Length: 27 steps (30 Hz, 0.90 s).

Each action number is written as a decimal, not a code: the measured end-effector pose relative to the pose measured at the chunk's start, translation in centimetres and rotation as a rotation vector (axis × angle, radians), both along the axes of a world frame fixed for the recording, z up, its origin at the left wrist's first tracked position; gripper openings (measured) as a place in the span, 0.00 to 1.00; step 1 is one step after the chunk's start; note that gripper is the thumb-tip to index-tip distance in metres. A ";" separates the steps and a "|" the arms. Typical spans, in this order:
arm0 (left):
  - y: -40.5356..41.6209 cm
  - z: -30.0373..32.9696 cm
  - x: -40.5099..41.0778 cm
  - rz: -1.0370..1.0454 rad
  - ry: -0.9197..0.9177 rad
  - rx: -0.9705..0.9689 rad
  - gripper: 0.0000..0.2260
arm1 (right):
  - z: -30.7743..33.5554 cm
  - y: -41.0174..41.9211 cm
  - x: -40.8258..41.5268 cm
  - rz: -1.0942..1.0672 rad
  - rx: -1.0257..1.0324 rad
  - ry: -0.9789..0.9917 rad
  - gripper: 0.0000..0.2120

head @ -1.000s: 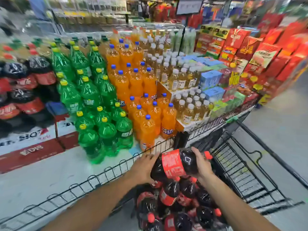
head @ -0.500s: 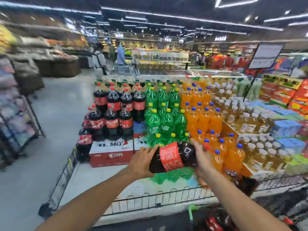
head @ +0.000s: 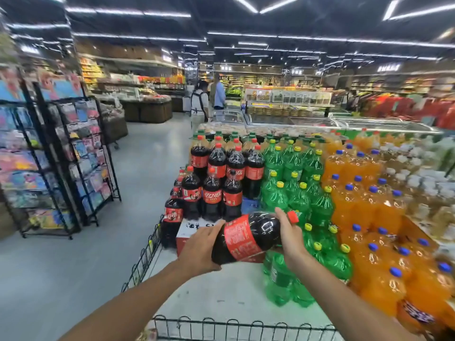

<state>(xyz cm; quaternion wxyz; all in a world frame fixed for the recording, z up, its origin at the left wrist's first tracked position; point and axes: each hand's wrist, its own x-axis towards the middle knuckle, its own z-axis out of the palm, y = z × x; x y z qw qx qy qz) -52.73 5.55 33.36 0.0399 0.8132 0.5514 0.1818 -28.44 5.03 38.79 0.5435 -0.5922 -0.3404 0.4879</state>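
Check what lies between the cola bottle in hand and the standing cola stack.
In the head view, only the white-and-red carton under the cola stack shows between it and the held cola bottle.

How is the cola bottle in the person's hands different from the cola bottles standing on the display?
The held bottle lies almost sideways, cap pointing right; the display bottles stand upright, caps up. The held bottle is gripped by the left hand at its base and the right hand near its neck; the display bottles stand in rows, untouched. Both have dark drink, red labels, red caps.
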 end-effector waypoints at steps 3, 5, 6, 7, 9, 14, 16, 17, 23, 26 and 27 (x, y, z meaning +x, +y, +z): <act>2.4 -0.7 -0.2 -0.010 -0.012 -0.032 0.55 | -0.9 2.7 -0.2 -0.012 -0.011 0.017 0.21; 4.0 -1.1 -0.1 0.002 -0.033 -0.057 0.55 | -1.6 4.8 -0.1 0.014 -0.008 0.012 0.26; 5.1 -1.3 0.2 0.007 -0.048 -0.061 0.55 | -1.9 6.1 0.1 0.030 -0.005 0.013 0.27; 6.3 -1.5 0.4 0.009 -0.057 -0.061 0.54 | -2.2 7.4 0.4 0.040 -0.002 0.010 0.28; 8.6 -1.6 1.0 0.009 -0.063 -0.082 0.53 | -2.5 10.3 0.9 0.056 -0.013 0.003 0.31; 15.1 -2.8 2.2 0.033 -0.113 -0.125 0.54 | -2.9 16.4 2.0 0.082 -0.035 -0.014 0.24; 17.3 -3.9 2.3 0.048 -0.127 -0.139 0.53 | -3.3 18.4 2.1 0.102 -0.048 -0.021 0.20; 18.4 -4.5 2.3 0.050 -0.127 -0.148 0.53 | -3.6 19.3 2.1 0.100 -0.056 -0.030 0.21; 23.7 -7.1 3.0 0.002 -0.254 -0.242 0.45 | -5.1 22.2 1.2 0.040 -0.041 -0.124 0.20; 26.1 -9.1 3.6 -0.007 -0.384 -0.285 0.46 | -5.1 22.6 0.3 -0.037 0.042 -0.220 0.09; 26.9 -9.7 4.2 -0.003 -0.439 -0.293 0.46 | -5.0 22.7 0.0 -0.034 0.067 -0.264 0.08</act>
